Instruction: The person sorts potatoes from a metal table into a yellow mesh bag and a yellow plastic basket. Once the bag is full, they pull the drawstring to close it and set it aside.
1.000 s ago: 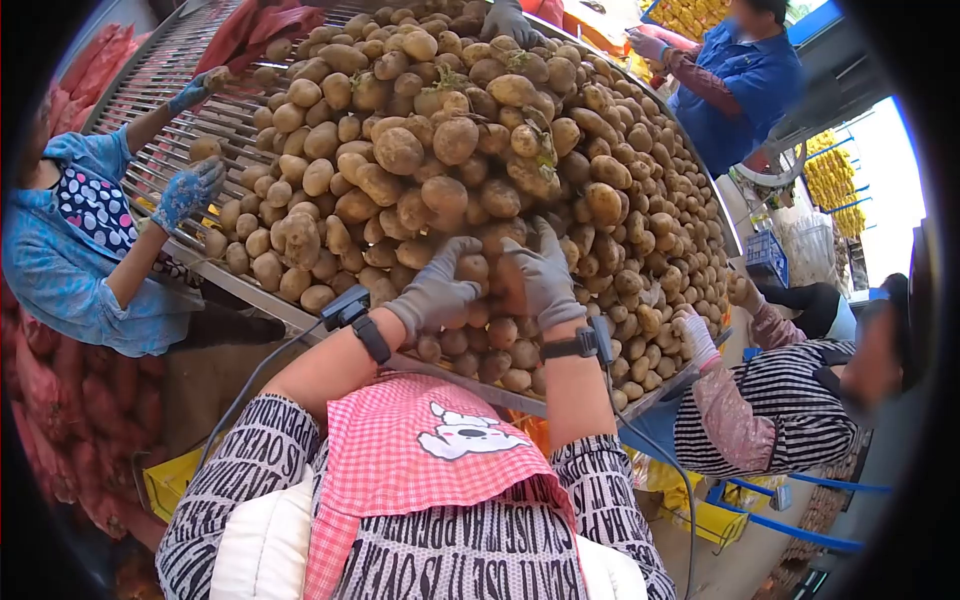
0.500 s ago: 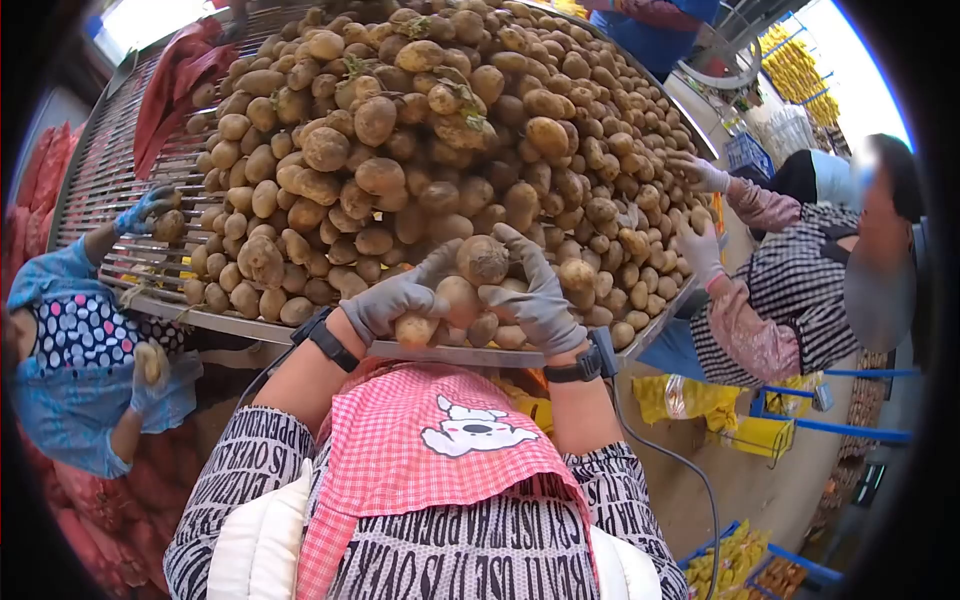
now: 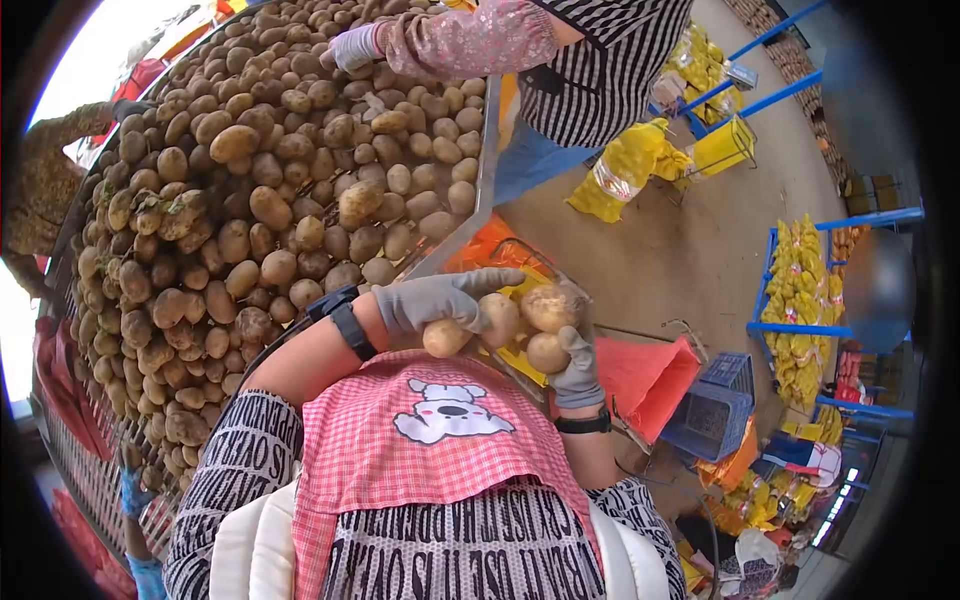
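Note:
Several potatoes [image 3: 502,318] are gathered between my two gloved hands, over an orange and yellow bag opening at the table's edge. My left hand [image 3: 435,302] lies over the potatoes from the left, its grey fingers bent round them and the index finger stretched out. From the right, my right hand [image 3: 577,372] cups the potatoes, its thumb against the lowest one. A larger, soil-marked potato [image 3: 553,307] sits at the top right of the group.
Potatoes [image 3: 270,205] are heaped on the metal-edged table [image 3: 487,150]. Across it reaches a co-worker's gloved hand [image 3: 357,47]. At the right are a red bag [image 3: 650,385], a blue crate [image 3: 712,408], yellow sacks [image 3: 620,170] and blue racks [image 3: 790,329].
The view has swung right, towards the table's corner. Both my hands have moved from the heap to over the bag opening, carrying potatoes between them.

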Motion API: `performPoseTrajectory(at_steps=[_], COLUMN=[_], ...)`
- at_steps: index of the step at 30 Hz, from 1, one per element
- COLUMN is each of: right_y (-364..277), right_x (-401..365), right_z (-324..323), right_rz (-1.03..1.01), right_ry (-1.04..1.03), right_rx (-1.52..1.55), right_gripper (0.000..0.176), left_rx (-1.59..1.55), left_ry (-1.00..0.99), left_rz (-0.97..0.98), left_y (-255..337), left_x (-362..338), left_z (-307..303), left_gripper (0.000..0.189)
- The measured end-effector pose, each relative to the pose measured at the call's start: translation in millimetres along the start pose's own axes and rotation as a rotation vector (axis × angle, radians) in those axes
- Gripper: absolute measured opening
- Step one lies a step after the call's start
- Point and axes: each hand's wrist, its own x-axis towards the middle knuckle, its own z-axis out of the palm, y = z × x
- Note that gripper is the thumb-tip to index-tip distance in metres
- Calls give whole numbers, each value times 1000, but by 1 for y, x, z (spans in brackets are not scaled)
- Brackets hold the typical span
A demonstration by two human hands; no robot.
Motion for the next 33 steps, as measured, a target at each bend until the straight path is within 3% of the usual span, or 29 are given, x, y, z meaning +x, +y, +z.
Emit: performPoseTrajectory(at_steps=[1,5,6,8,10,11,14,15,16,18,22,24,26,28,30,32,33], right_y=[0,27,30,39,45,47,58,62,66,64,89,111,117,137,150,174,182], right_x=[-13,-28,-29,-21,-10,-4,19,29,41,64,112,126,132,155,175,208,221], right_z=[-15,-76,-81,-83,-66,-57,-33,-20,-20,22,100,144,192,220,252,274,285], right_rz=[-14,60,79,312,297,229,206,203,202,226,269,-27,-100,-355,-437,-591,-652], right_ry=[117,435,410,688,711,784,470,402,201,-51,-386,-615,-696,-818,-763,-758,-774], right_rx=[-29,-165,-169,28,-62,-131,-248,-329,-402,-525,-627,-798,-850,-923,-1061,-1161,-1234], right_gripper=[71,64,64,59,51,44,37,28,19,20,21,21,23,29,36,44,51], left_rx=[-10,195,400,822,988,858,888,898,883,1029,967,784,832,752,667,939,1071], left_ry=[37,270,291,384,440,397,599,680,712,915,1271,1366,1556,1685,1807,1978,1966], left_rz=[-86,-36,-107,-189,-122,-87,73,196,211,497,699,705,767,820,866,836,819], left_y=[0,-32,-34,-28,-51,-49,-50,-57,-56,-53,-80,-92,-115,-135,-139,-135,-130], left_x=[16,83,87,77,67,49,-3,-18,-37,-79,-145,-177,-201,-222,-233,-244,-245], left_z=[5,13,13,18,-12,-13,-14,-19,-19,-15,-25,-13,-21,-29,-28,-22,-24], left_gripper=[81,80,83,82,65,46,34,30,30,25,22,22,23,23,23,24,29])
